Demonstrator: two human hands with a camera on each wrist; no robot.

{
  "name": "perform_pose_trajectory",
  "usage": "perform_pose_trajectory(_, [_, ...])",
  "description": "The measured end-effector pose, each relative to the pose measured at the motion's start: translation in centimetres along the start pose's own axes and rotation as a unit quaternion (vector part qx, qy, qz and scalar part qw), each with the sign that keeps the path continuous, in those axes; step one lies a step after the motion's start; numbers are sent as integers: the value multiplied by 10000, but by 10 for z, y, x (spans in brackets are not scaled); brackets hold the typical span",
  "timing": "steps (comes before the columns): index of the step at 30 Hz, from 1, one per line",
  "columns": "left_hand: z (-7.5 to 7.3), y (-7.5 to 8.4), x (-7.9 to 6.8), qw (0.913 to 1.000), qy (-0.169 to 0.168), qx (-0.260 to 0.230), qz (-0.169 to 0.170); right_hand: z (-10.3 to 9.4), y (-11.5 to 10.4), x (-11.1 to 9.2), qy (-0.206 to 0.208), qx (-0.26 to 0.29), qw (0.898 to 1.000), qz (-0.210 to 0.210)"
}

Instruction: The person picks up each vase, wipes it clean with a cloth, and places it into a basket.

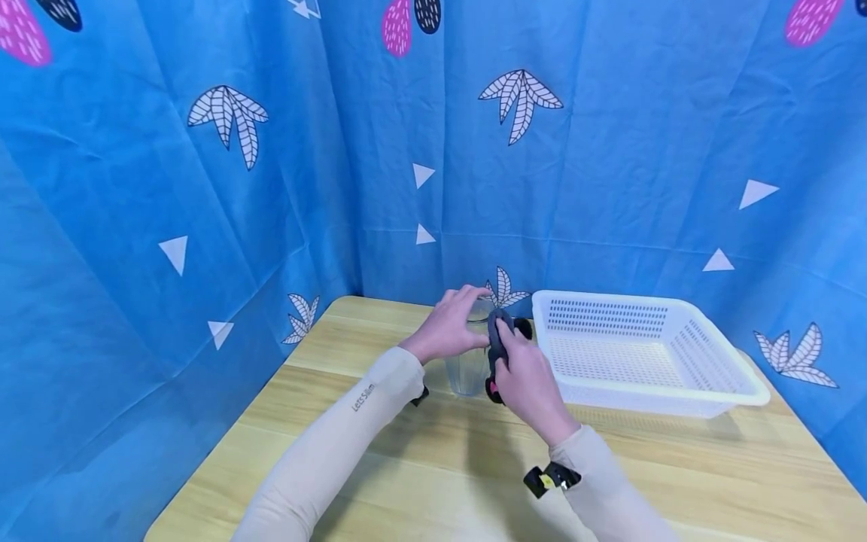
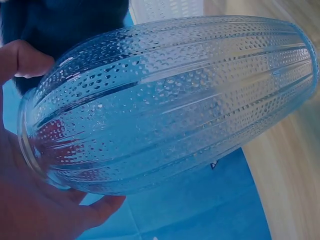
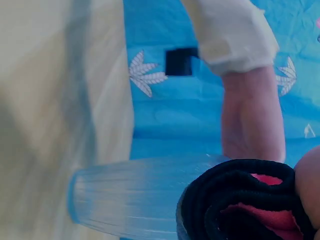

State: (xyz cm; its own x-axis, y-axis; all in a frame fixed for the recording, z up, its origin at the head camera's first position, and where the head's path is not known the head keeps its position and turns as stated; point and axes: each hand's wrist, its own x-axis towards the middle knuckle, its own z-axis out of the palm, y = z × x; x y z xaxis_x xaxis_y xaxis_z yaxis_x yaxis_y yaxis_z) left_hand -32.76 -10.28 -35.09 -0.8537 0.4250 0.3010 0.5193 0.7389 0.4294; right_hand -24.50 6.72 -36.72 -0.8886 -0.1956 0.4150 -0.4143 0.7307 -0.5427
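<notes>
A clear glass vase [image 1: 467, 375] with ribs and a dimpled surface stands on the table. My left hand [image 1: 447, 328] grips it near the top. In the left wrist view, thumb and fingers curl round the neck of the vase [image 2: 165, 110]. Just to the right, my right hand [image 1: 531, 380] holds a dark rolled cloth [image 1: 497, 342] close beside the vase. Seen from the right wrist, that cloth [image 3: 235, 200] is coiled in thick layers with pink inside, and it overlaps the upper part of the vase [image 3: 130, 195].
A white perforated plastic basket [image 1: 650, 397] sits on the wooden table [image 1: 366, 482], to the right of the hands. Blue patterned curtains [image 1: 447, 203] hang behind the table and along its left side.
</notes>
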Motion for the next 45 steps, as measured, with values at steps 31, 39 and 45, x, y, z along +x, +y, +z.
perform_pose_trajectory(31, [5, -5, 3, 9916, 618, 1075, -356, 50, 45, -11, -1516, 308, 9824, 1046])
perform_pose_trajectory(39, [-2, -2, 1, 9965, 403, 638, -369, 25, 10, -25, -968, 562, 9917, 629])
perform_pose_trajectory(45, [-7, 0, 0, 9996, 25, 81, -265, 8, -10, -22, -474, 354, 9978, 306])
